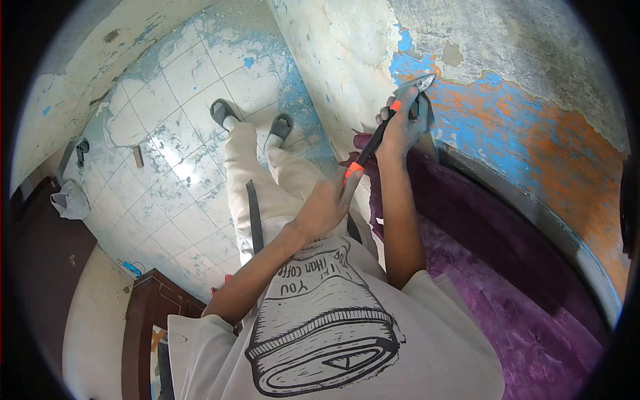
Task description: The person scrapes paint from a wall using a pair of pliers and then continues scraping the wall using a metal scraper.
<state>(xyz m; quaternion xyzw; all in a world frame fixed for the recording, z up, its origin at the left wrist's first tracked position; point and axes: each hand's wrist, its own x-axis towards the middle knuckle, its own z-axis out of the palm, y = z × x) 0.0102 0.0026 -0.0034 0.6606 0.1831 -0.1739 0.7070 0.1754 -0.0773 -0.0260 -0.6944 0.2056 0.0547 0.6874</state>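
Note:
A scraper with a black and orange handle slants up to the right, its metal blade against the wall. My right hand is closed around the handle just below the blade. Lower down, my left hand grips the orange butt end of the same handle. Around the blade, the wall shows blue and orange paint layers, with bare grey plaster above and a ragged paint edge between them. My right hand looks dusty.
Purple cloth-covered furniture stands along the wall at my right. Paint flakes lie on the tiled floor. A small brown block, a white plastic bag and a brown wooden frame are to my left.

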